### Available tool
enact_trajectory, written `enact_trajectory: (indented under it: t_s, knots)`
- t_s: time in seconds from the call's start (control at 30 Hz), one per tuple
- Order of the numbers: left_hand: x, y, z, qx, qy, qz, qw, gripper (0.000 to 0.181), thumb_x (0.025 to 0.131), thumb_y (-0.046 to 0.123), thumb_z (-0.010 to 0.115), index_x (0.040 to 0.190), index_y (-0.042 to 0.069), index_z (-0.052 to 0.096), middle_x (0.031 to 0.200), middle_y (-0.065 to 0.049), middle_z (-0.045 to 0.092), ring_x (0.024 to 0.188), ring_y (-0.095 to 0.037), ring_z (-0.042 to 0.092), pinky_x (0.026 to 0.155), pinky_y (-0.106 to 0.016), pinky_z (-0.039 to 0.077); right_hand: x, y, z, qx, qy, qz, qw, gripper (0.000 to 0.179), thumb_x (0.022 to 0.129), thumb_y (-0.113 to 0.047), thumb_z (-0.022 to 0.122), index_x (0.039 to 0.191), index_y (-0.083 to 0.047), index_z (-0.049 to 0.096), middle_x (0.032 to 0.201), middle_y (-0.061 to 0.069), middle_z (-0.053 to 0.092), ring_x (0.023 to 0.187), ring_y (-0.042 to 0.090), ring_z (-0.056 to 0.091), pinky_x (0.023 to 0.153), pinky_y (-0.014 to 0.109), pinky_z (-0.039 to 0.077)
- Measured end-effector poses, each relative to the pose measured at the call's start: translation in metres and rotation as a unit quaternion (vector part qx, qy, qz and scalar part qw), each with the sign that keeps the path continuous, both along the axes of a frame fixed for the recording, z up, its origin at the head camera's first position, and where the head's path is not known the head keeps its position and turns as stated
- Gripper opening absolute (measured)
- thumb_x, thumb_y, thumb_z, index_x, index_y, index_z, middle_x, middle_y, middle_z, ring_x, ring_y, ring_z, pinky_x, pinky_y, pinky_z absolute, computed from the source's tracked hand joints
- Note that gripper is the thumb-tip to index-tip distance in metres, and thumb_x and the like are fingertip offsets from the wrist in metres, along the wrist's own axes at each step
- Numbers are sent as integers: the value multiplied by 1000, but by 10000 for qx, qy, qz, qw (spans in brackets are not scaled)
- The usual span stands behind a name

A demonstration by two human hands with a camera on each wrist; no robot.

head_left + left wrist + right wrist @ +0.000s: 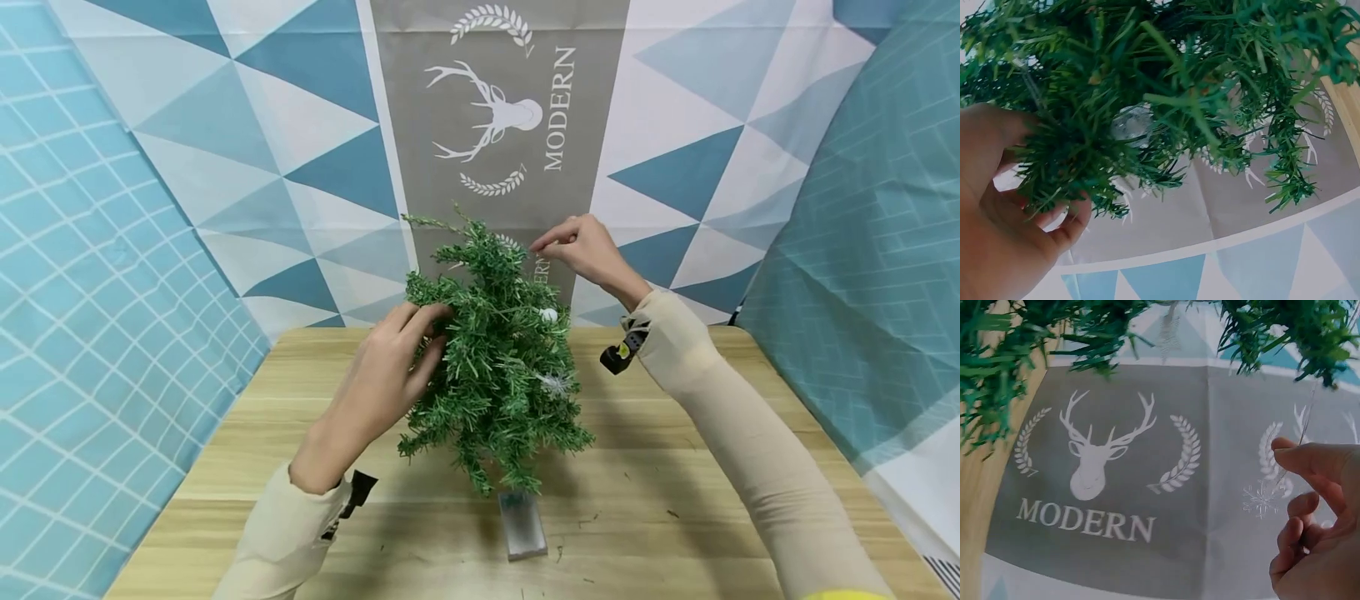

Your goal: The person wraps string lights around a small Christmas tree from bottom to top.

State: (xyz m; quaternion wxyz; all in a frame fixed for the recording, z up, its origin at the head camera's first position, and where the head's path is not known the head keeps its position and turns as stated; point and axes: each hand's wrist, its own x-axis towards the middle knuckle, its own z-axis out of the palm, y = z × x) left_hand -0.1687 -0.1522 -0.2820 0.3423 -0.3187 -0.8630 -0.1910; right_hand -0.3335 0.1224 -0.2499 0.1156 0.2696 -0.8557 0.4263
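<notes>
A small green artificial Christmas tree [487, 367] stands on the table. My left hand [393, 358] is at its left side; in the left wrist view the fingers [1075, 222] curl round a branch [1060, 169]. Beside the tree's top, my right hand [592, 250] has thumb and forefinger brought together. The right wrist view shows a clear snowflake ornament [1261, 500] on a thin thread at those fingertips, which seem to pinch the thread. On the tree's right side are a white ball [549, 315] and a silvery spiky ornament [555, 383]. A clear ornament [1132, 127] sits among the needles.
A grey block [522, 525] sticks out from under the tree toward me. Fallen needles [672, 513] lie on the wooden table [637, 467]. A patterned cloth with a deer print [517, 114] hangs close behind, and blue tiled-print sheets [82, 250] flank the table.
</notes>
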Motion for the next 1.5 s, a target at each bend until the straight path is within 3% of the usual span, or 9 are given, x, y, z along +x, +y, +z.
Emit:
enact_trajectory:
  t_s: [0.23,0.47,0.6,0.77,0.93,1.1,1.2,1.37,1.5]
  knots:
    - [4,-14,25,656,-583,-1067,9904,38,82,17,64,117,7,54,84,-1,58,75,-9,55,65,-22,47,5,-13,15,472,76,393,9981,15,85,-14,59,91,-20,71,92,-4,68,53,18,46,44,28,33]
    - [20,-15,63,1519,-351,-636,9857,15,84,0,57,99,-1,60,76,-7,62,61,-14,58,55,-20,47,1,-31,33,688,-394,1002,9918,21,87,-17,58,107,-19,66,109,-3,64,93,9,60,76,29,49]
    - [6,-17,73,1634,-386,-356,9852,14,87,5,55,99,1,60,85,-8,62,75,-13,55,64,-23,46,-2,-45,45,357,-950,1446,9843,24,88,-19,56,110,-16,64,111,-3,61,84,13,60,81,35,48]
    - [-38,-29,72,1677,-1013,-210,9804,23,90,23,53,110,12,56,105,0,56,92,-10,53,73,-29,45,0,-59,56,88,-1316,1931,9723,24,89,-11,51,108,-14,65,77,3,53,50,13,38,48,23,38]
    - [-68,-34,74,1521,-2014,-290,9672,37,91,33,50,125,19,45,123,-1,47,107,-14,49,84,-35,45,14,-66,69,42,-1622,2308,9594,31,85,4,45,107,-5,65,98,5,64,41,11,30,39,21,28]
    - [-73,-24,83,1724,-3076,-864,9318,39,94,26,46,130,10,42,117,-12,53,103,-24,54,84,-40,47,19,-71,73,63,-1881,2664,9453,37,82,11,38,106,-1,65,108,10,64,40,6,34,39,19,29]
    - [-79,-16,83,1752,-3332,-1018,9208,33,94,21,47,121,3,51,99,-14,62,88,-23,60,76,-35,50,18,-71,71,44,-2019,2879,9361,39,78,15,36,104,5,63,107,12,64,47,5,42,41,19,29]
    - [-88,-15,72,1782,-3110,-1177,9261,27,92,18,51,107,-2,61,86,-10,67,72,-20,62,63,-31,50,14,-69,64,38,-1946,2917,9365,48,69,21,32,99,4,65,110,13,62,95,16,57,62,22,43]
    - [-71,-14,79,1973,-2887,-1202,9291,22,91,12,50,103,-4,60,86,-18,64,71,-16,60,67,-34,50,18,-60,62,114,-1561,2532,9547,42,76,12,38,104,-4,65,112,8,61,77,12,56,60,23,44]
